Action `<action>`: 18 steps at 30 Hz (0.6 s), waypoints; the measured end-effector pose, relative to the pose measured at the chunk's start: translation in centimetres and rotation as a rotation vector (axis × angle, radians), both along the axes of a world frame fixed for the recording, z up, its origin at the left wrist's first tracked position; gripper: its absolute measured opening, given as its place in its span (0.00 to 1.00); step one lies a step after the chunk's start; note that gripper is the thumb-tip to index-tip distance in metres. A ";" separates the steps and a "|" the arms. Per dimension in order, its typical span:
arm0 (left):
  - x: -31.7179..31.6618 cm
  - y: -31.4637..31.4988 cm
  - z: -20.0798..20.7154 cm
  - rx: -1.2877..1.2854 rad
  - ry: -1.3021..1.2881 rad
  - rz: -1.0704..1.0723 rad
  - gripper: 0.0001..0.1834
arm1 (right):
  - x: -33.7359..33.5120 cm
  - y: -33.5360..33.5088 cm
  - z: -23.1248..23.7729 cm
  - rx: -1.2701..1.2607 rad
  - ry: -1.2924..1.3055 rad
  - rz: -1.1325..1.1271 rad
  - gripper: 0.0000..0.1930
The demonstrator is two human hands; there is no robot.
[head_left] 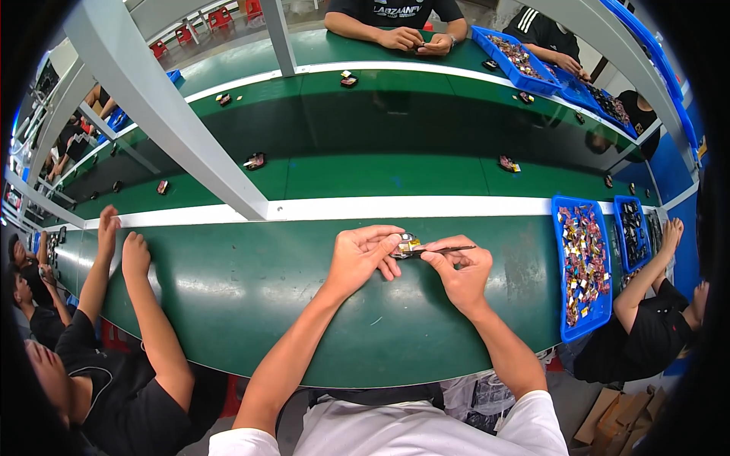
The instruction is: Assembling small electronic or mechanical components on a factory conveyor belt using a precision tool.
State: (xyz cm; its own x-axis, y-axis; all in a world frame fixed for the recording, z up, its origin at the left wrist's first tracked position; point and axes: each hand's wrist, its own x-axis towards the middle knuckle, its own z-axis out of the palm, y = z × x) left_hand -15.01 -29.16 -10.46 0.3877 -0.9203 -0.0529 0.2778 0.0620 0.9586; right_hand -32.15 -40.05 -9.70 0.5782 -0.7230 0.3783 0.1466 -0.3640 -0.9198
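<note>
My left hand point(359, 257) is closed on a small dark device point(408, 242), which shows a yellow and silvery part on its face. Between the thumb and fingers of my right hand point(462, 275) is a pair of slim black tweezers point(456, 249). Its inner end reaches the device's lower edge; whether the tips grip anything is too small to tell. Both hands are just above the green worktable point(418, 334), close together at its middle.
To the right, a blue tray point(564, 311) holds many small colourful parts; another blue tray point(637, 262) has dark pieces. A white rail point(426, 207) and slanted post point(179, 125) border the belt point(327, 114), where small devices point(255, 161) lie. Co-workers sit left, right and opposite.
</note>
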 end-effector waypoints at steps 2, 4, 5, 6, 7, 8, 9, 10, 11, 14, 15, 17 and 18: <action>0.0 0.0 0.0 -0.007 0.007 -0.002 0.15 | 0.2 0.1 -0.1 0.026 -0.013 0.002 0.05; -0.1 -0.1 0.1 -0.016 0.018 -0.002 0.15 | 0.3 0.1 -0.2 0.053 -0.025 0.004 0.06; -0.1 -0.1 0.1 -0.020 0.023 -0.003 0.15 | 0.4 0.2 -0.3 0.101 -0.058 0.011 0.06; -0.1 -0.1 0.0 -0.020 0.023 -0.003 0.15 | 0.4 0.2 -0.3 0.150 -0.092 0.018 0.06; 0.0 -0.1 0.0 -0.019 0.021 -0.002 0.15 | 0.5 0.2 -0.4 0.150 -0.092 0.018 0.06; 0.0 -0.1 0.0 -0.018 0.019 -0.001 0.15 | 0.4 0.2 -0.4 0.145 -0.090 0.019 0.06; 0.0 0.0 -0.1 -0.018 0.019 -0.001 0.15 | 0.4 0.2 -0.4 0.140 -0.087 0.020 0.06; 0.0 0.0 -0.2 -0.024 0.019 0.000 0.15 | 0.3 0.1 -0.4 0.140 -0.087 0.020 0.06; 0.0 0.0 -0.2 -0.031 0.019 0.001 0.15 | 0.2 0.1 -0.4 0.107 -0.045 0.017 0.06; 0.1 -0.3 -0.3 -0.028 0.036 0.007 0.15 | 0.2 0.1 0.0 0.015 0.013 -0.004 0.05; 0.1 -0.3 -0.4 -0.028 0.036 0.006 0.15 | 0.2 0.2 0.2 -0.040 0.029 -0.019 0.05; 0.0 -0.3 -0.4 -0.033 0.039 0.019 0.14 | 0.1 0.2 0.1 -0.066 0.036 -0.027 0.04; 0.0 -0.3 -0.4 -0.033 0.039 0.019 0.14 | 0.1 0.2 0.0 -0.092 0.042 -0.033 0.04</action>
